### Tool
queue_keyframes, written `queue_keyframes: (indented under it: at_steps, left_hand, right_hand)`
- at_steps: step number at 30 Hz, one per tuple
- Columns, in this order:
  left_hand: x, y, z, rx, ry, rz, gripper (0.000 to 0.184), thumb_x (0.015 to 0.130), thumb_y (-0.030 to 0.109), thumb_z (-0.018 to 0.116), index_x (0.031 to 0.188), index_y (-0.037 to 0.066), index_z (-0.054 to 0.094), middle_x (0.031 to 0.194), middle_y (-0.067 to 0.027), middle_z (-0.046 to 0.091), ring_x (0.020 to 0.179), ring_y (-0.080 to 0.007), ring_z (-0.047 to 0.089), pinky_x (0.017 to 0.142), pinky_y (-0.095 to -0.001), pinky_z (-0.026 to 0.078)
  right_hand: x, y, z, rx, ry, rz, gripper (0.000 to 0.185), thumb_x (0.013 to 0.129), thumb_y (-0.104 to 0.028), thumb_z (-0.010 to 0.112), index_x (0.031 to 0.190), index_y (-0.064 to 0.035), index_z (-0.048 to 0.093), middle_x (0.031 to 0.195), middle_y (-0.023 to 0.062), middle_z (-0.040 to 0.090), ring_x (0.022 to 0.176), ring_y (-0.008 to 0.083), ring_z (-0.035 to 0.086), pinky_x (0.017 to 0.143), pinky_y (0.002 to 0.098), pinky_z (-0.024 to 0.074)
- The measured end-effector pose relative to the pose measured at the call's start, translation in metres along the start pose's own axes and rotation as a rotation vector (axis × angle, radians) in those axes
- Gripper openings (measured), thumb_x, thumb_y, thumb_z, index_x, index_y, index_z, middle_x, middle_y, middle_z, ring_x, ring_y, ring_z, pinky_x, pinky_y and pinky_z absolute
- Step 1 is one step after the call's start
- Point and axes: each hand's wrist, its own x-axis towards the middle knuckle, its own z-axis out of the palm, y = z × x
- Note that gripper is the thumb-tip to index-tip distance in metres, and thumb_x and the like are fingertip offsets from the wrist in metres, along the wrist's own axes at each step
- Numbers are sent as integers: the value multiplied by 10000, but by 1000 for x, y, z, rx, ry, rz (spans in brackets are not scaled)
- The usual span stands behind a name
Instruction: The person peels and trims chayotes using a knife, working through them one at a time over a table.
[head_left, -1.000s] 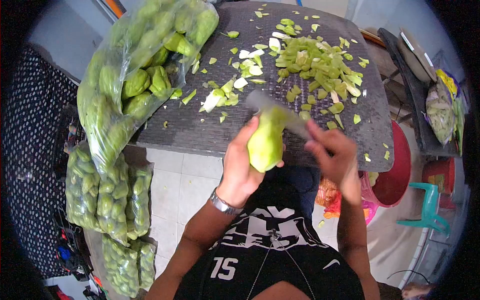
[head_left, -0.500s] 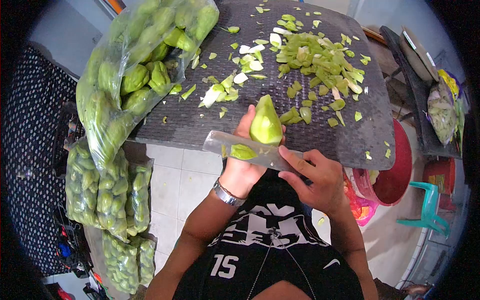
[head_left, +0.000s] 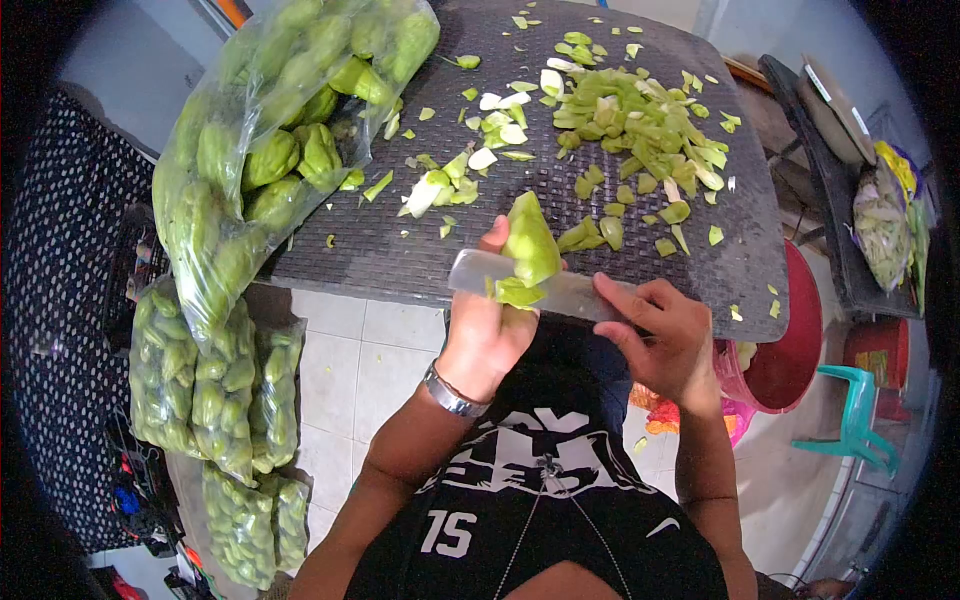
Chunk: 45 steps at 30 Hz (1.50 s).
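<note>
A partly peeled chayote (head_left: 531, 240) is held upright by my left hand (head_left: 484, 335), whose fingers wrap behind it, near the table's front edge. My right hand (head_left: 662, 335) grips a broad-bladed knife (head_left: 575, 292), its handle hidden in my fingers. The blade lies crosswise against the chayote's lower part, with a strip of green peel (head_left: 518, 292) on it. Beyond my hands, peelings (head_left: 640, 115) are heaped on the dark woven-pattern table (head_left: 400, 250), and paler scraps (head_left: 430, 188) lie scattered left of them.
A large clear bag of chayotes (head_left: 270, 160) rests on the table's left side, overhanging the edge. More bagged chayotes (head_left: 165, 370) stand below it. On the right are a red tub (head_left: 790, 340), a teal stool (head_left: 850, 420) and a side shelf with a bag of vegetables (head_left: 880, 225).
The knife has shifted right and slightly up, with my right hand moving right. The chayote has turned and tilted in my left hand, and a peel strip now hangs at the blade.
</note>
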Motion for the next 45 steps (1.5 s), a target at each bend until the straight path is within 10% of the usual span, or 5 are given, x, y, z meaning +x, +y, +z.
queue_keyframes:
  at_steps: [11, 22, 31, 37, 45]
  left_hand:
    - [-1, 8, -4, 127, -73, -125, 430, 1072, 417, 503, 1287, 63, 617, 1063, -98, 716, 885, -244, 687, 714, -398, 561]
    - [-1, 0, -18, 122, -88, -118, 544, 985, 459, 646, 1335, 43, 621, 1172, -112, 719, 1047, -225, 703, 946, -376, 558]
    - [-11, 3, -16, 198, -46, -51, 437, 1031, 413, 586, 1278, 55, 623, 1040, -101, 712, 808, -233, 726, 582, -350, 583]
    - [-14, 19, -12, 174, -123, -161, 502, 1061, 430, 492, 1358, 33, 573, 1097, -149, 708, 822, -292, 723, 593, -378, 583]
    - [-6, -2, -23, 147, -7, -35, 524, 1057, 470, 492, 1362, 51, 564, 1108, -146, 717, 819, -300, 727, 611, -418, 606]
  right_hand:
    - [5, 29, -26, 135, 85, 372, 338, 938, -159, 758, 1265, -76, 738, 850, 187, 739, 762, 236, 725, 738, 335, 537]
    - [2, -11, -1, 78, -102, -50, 548, 773, -201, 874, 1300, -164, 731, 818, 96, 667, 656, 240, 671, 598, 345, 532]
    - [5, 21, -2, 100, -32, -21, 473, 830, -239, 846, 1286, -175, 740, 787, 112, 668, 624, 276, 650, 587, 366, 519]
    - [15, 55, -22, 15, 78, 325, 374, 911, -162, 776, 1270, -69, 729, 845, 197, 723, 710, 263, 681, 693, 358, 523]
    - [1, -4, 8, 177, 13, 34, 482, 822, -196, 860, 1287, -160, 739, 820, 117, 704, 679, 250, 694, 625, 348, 552]
